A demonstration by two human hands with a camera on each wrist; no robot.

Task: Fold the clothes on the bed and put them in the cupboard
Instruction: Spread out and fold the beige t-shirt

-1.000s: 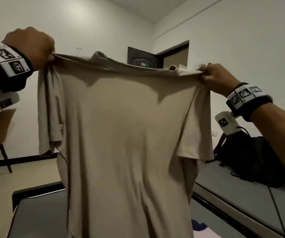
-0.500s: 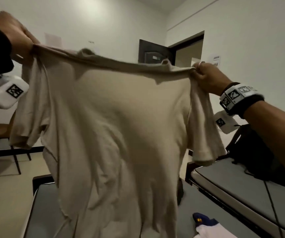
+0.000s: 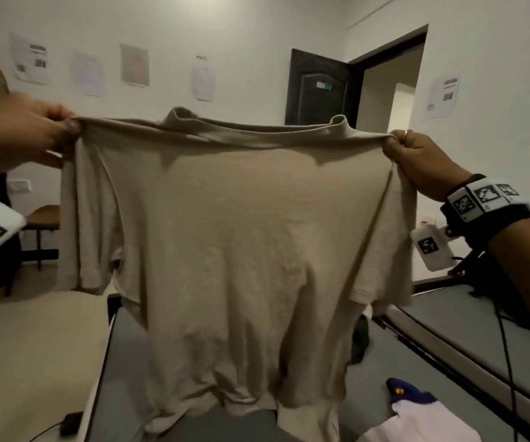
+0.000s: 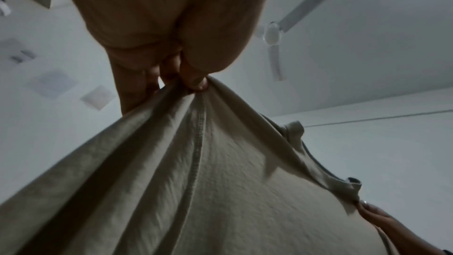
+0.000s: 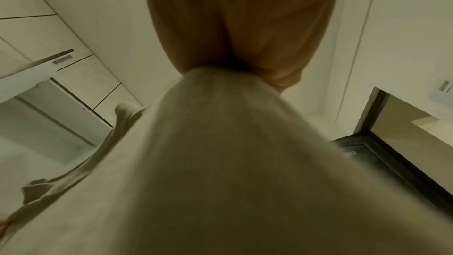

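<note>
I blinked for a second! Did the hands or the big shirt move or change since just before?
The beige shirt now hangs smoother and its bottom edge lies bunched on the grey bed; before, it swung looser. The camera turned, so more wall papers show. Nothing was let go: the left hand and right hand still pinch its shoulders.

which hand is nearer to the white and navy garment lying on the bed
Right. The right hand grips the beige t-shirt shoulder above the white and navy garment; the left hand is across the shirt.
</note>
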